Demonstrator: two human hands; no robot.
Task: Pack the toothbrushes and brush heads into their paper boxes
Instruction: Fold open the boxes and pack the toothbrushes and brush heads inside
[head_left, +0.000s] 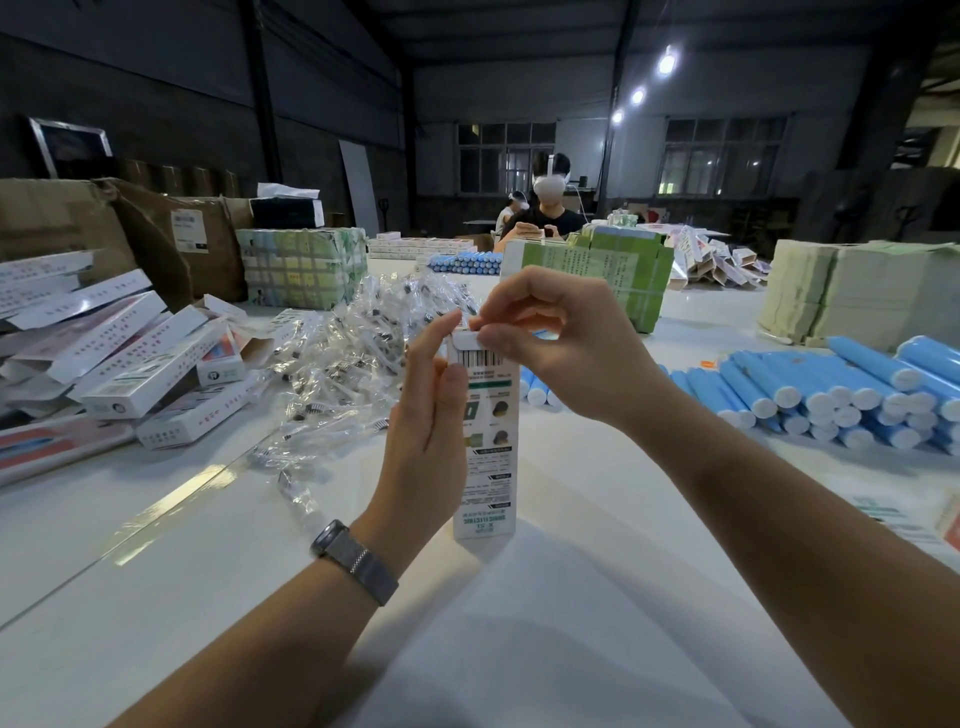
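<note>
Forearms enter from 6 o'clock over the white desk (156, 561), a grey watch (355, 562) on the left wrist. Left hand (423, 426) steadies a tall paper box (488, 441) standing upright on the desk at centre frame; fingers lie straight along its left side, not curled round. Right hand (550, 332) comes over from 2 o'clock, thumb and fingertips pinching the top flap (465, 340) at the box mouth.

Judged step: closing the top of a filled box; contents not visible, so cannot confirm what is inside.

Next move likely calls for tucking the flap tab fully into the slot while the left hand keeps the box from tipping.

Supplies: bagged brush heads (353, 343) heaped at 11 o'clock, just beyond the box; blue toothbrush tubes (831, 395) stacked at 3 o'clock; packed boxes (130, 364) piled at 9 o'clock. Flat carton bundles (597, 270) at 12 o'clock.
</note>
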